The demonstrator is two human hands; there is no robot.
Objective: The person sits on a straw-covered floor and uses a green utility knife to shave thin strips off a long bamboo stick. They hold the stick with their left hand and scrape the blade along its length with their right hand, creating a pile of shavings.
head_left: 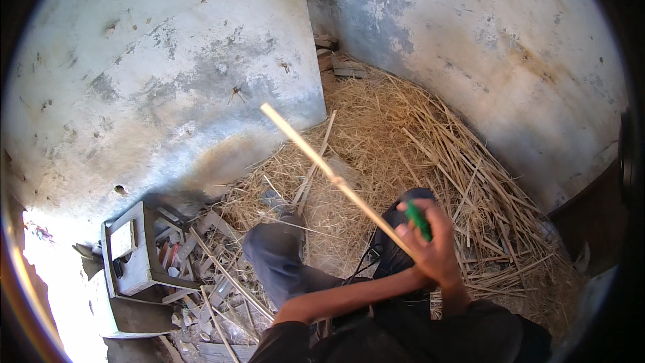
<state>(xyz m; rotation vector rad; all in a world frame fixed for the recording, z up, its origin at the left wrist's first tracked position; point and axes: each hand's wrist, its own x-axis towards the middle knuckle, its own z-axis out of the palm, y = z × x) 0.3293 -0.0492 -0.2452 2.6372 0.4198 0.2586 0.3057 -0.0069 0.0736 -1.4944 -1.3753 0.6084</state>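
A long pale bamboo strip [310,153] with a knot near its middle slants up and left through the air in front of my knees. Its lower end meets my two overlapping hands. My left hand [428,265] is closed at that end, its fingers mostly covered by my right hand. Just above it, my right hand [440,232] is closed around a green handle [418,220]. Whatever the handle belongs to is hidden or blurred. My left forearm crosses my lap to reach the right side.
Straw and shavings [376,117] cover the ground ahead, with a heap of split strips [500,212] along the right wall. At the left lies a worn box-like cabinet [144,255] amid wood scraps. Stained plaster walls [201,60] meet in a corner ahead.
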